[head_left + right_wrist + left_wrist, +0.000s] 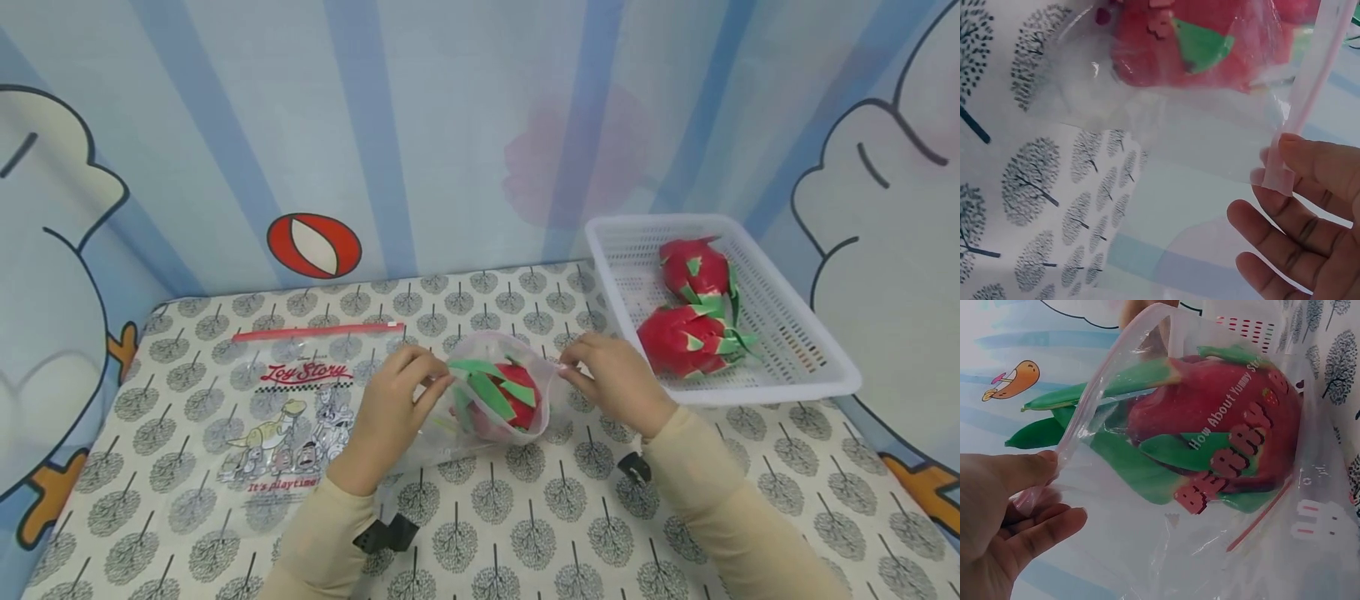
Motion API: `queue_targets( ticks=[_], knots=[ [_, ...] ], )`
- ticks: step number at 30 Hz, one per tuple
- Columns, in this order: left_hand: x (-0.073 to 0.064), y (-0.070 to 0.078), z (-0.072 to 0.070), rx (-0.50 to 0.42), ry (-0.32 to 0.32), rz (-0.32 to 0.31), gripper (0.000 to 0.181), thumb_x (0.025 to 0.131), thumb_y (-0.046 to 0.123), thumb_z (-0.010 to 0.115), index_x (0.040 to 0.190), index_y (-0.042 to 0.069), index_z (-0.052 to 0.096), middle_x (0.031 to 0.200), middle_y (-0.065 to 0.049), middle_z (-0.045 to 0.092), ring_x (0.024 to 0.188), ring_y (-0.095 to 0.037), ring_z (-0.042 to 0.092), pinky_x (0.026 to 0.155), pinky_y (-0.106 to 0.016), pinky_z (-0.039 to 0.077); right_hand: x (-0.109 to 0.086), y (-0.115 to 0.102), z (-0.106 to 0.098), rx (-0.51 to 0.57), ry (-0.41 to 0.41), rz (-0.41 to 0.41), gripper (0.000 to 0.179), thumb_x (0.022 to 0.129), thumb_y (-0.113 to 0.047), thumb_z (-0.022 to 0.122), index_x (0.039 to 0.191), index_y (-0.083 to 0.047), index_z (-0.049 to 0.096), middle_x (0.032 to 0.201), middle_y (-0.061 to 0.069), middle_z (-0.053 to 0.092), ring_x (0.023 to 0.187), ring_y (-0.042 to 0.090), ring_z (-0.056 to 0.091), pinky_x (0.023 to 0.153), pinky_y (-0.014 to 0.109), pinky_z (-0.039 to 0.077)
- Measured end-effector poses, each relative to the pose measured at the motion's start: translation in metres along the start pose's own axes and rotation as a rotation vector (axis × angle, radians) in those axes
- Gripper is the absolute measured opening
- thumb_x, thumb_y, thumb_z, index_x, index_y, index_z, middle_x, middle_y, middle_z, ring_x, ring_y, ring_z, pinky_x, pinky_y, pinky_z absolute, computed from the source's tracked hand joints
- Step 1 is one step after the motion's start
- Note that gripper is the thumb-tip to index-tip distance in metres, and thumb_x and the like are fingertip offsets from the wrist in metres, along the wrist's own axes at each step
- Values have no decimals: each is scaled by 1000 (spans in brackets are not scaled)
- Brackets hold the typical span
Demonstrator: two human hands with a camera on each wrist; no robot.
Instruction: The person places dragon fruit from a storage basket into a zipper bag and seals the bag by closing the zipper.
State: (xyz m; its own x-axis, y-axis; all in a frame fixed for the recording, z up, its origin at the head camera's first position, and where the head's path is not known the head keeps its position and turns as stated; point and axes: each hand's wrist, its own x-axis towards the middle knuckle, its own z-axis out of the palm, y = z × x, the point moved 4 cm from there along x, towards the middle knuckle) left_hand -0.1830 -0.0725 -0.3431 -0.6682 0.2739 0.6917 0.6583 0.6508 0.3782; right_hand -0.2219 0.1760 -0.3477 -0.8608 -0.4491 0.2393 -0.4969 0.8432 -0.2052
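One clear Toy Story bag (288, 442) with a red slider strip (322, 331) lies flat at the left of the cloth-covered desk (570, 546), just beside the left hand (393, 417), whose grip is a pinch of thumb and fingertips on one end of the rim of a smaller bag (1222, 469). Between the hands that bag's mouth stands spread, and a red dragon fruit (525, 385) sits inside it, though its green leaf tips poke out past the rim. Those tips look the likeliest trouble: they could fold or snag if the mouth were drawn together over them, and the film might slide from either pinch if the fruit's bulk tugged at it. The fruit is rounded and deep red, with long, pointed green leaves, seen partly through "BERRY" lettering printed on the bag. The right hand (618, 379) pinches the opposite end of the rim, its other fingers loosely curved and holding nothing. Farther right, a white basket (791, 390) holds two similar fruits (667, 337).
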Motion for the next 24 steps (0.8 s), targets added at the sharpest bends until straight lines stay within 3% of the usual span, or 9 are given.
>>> queue_targets(
  ticks=[9, 16, 24],
  knots=[
    [2, 2, -12, -1, 55, 16, 12, 79, 6, 76, 84, 6, 65, 88, -7, 60, 75, -15, 59, 55, -20, 49, -1, 0, -14, 57, 1, 7, 18, 88, -23, 69, 97, -8, 71, 90, 5, 71, 87, 24, 67, 81, 41, 54],
    [5, 1, -20, -43, 73, -6, 11, 80, 5, 75, 84, 5, 65, 88, -8, 60, 77, -16, 61, 58, -22, 51, -2, 4, -22, 148, -13, 27, 16, 90, -21, 66, 97, -8, 70, 93, 8, 72, 90, 26, 68, 84, 44, 55],
    [8, 0, -26, -93, 145, 0, 12, 78, 0, 75, 84, 2, 65, 85, -10, 61, 73, -17, 61, 61, -25, 53, -5, 9, -34, 197, 36, 19, 12, 92, -15, 64, 97, -6, 69, 91, 8, 71, 87, 25, 67, 81, 44, 54]
  ],
)
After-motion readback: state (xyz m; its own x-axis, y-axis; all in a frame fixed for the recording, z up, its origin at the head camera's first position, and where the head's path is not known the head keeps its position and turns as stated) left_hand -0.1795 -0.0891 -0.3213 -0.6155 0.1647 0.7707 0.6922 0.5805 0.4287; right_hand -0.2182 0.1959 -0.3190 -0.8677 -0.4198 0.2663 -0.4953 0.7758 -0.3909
